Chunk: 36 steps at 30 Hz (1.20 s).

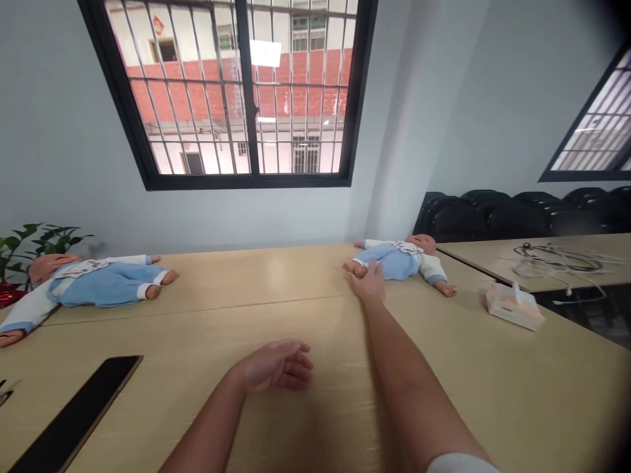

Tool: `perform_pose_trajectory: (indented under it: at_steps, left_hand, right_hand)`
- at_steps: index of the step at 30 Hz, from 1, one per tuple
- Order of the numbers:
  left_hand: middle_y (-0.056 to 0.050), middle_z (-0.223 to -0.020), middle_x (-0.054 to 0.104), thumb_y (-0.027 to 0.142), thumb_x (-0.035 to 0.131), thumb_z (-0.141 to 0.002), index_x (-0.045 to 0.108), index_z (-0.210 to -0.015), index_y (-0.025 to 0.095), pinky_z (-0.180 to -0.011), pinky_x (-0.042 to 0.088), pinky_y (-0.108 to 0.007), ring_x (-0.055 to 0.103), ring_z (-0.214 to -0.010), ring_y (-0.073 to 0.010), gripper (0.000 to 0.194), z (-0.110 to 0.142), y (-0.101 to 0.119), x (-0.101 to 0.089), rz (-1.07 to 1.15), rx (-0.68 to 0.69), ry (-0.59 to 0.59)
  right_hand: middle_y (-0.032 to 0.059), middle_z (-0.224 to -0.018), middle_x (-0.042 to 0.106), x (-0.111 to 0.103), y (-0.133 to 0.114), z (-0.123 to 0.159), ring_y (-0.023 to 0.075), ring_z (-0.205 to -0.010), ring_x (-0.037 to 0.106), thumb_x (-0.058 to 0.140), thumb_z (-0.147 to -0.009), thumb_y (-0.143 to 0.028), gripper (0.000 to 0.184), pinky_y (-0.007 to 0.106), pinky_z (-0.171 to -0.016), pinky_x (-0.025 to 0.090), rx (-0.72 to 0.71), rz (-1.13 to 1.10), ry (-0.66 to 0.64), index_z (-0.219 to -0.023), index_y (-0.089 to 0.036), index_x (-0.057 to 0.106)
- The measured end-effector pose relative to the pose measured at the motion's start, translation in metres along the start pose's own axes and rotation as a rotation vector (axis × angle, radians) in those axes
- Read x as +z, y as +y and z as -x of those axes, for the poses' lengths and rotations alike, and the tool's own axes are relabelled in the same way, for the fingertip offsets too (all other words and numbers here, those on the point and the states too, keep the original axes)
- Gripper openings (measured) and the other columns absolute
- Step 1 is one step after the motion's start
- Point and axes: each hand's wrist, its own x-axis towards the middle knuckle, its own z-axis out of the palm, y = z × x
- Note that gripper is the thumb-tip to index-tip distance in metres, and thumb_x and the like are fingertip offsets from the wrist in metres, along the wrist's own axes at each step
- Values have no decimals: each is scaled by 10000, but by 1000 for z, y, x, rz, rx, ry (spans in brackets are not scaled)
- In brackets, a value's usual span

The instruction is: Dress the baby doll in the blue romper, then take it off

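Observation:
A baby doll point(394, 261) in light blue trousers and a white top with blue cuffs lies on its back at the far right of the wooden table point(207, 355). My right hand point(369, 282) reaches out to it, fingers around its lower leg beside the feet; the fingertips are partly hidden. Closer to me, my left hand point(279, 366) hovers over the table, holding nothing, its fingers loosely bent and a little apart. On the far left lies a second, similarly dressed baby doll point(106, 282), its feet toward the middle.
A long black flat panel with a brown edge point(79, 410) lies at the front left. To the right stand a tissue box point(514, 307) and a second table with tangled cables point(562, 258). Black chairs point(458, 220) line the wall. A potted plant point(39, 240) is at left.

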Motion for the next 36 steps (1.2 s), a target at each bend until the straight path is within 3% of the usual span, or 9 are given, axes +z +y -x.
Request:
perform_pose_trajectory:
  at_steps: [3,6,10,16,25,30,36]
  left_hand:
    - [-122,-1023,711,493,735,-876,625,-1180,149,-890,545,-440,711,-853,-218,472,-3,-1,-1,4,-2,6]
    - [-128,-1028,709,509,734,-869,624,-1177,150,-888,543,-444,708,-854,-219,486,-5,-1,-2,3,-22,7]
    - [-129,-1023,705,526,757,-842,619,-1170,150,-876,544,-450,708,-857,-225,518,-8,1,-1,9,-23,-4]
    - [-120,-1010,702,545,791,-797,614,-1148,146,-864,546,-452,709,-834,-224,560,-8,1,0,-2,-13,-17]
    - [-113,-997,696,581,809,-754,599,-1134,149,-859,552,-453,711,-830,-221,613,-11,-3,-1,-37,13,-23]
    - [-70,-899,672,590,758,-793,606,-1064,151,-762,553,-380,663,-722,-165,537,-20,-12,3,-164,183,34]
    - [26,-709,557,463,617,-891,643,-1016,157,-583,391,-235,494,-595,-109,331,-21,-9,9,-614,576,396]
  right_hand:
    - [195,-1697,113,11,-2,-11,424,-1402,358,583,-857,-671,1037,483,-1131,308,-53,128,-49,-1633,-139,148]
    - [200,-1677,192,16,0,-17,439,-1393,350,524,-911,-613,837,528,-1117,291,-22,213,-76,-1571,-136,333]
    - [201,-1618,315,14,-1,-16,423,-1317,444,441,-974,-478,569,519,-1073,336,-58,284,-59,-1425,-141,524]
    - [237,-1545,380,5,-9,-6,360,-1125,616,429,-975,-340,481,468,-934,456,-56,267,-93,-1394,-144,560]
    - [154,-1642,323,-16,-11,28,306,-1165,632,410,-1010,-293,437,395,-930,481,-216,250,-196,-1416,-199,537]
    - [127,-1647,347,-35,-16,66,294,-1162,637,461,-989,-303,433,382,-942,493,-315,242,-220,-1398,-197,553]
    - [111,-1618,405,-67,-17,130,279,-1209,625,522,-958,-300,413,364,-978,511,-474,125,-228,-1354,-210,593]
